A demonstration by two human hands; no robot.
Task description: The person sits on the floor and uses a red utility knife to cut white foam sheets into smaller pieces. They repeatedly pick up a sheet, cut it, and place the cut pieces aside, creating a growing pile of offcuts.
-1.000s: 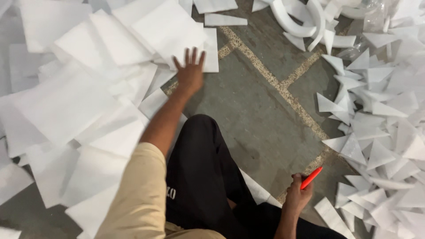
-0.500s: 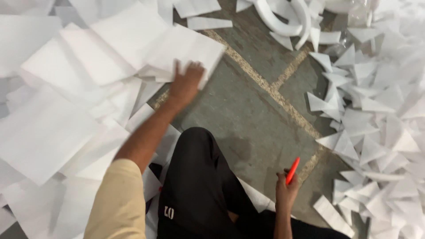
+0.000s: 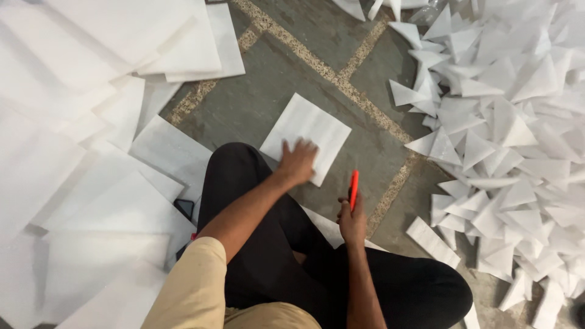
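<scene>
Large white foam sheets (image 3: 91, 201) lie overlapped on the grey floor (image 3: 256, 103) at the left. The left hand (image 3: 297, 161) rests palm-down, fingers spread, on the near corner of a single square white foam sheet (image 3: 308, 131), which lies flat on the floor, turned diamond-wise, just ahead of the knee. The right hand (image 3: 352, 222) is closed around a slim red cutter (image 3: 353, 189), its long axis near upright, tip pointing away from the person; a pile of white foam triangles (image 3: 512, 140) fills the right.
</scene>
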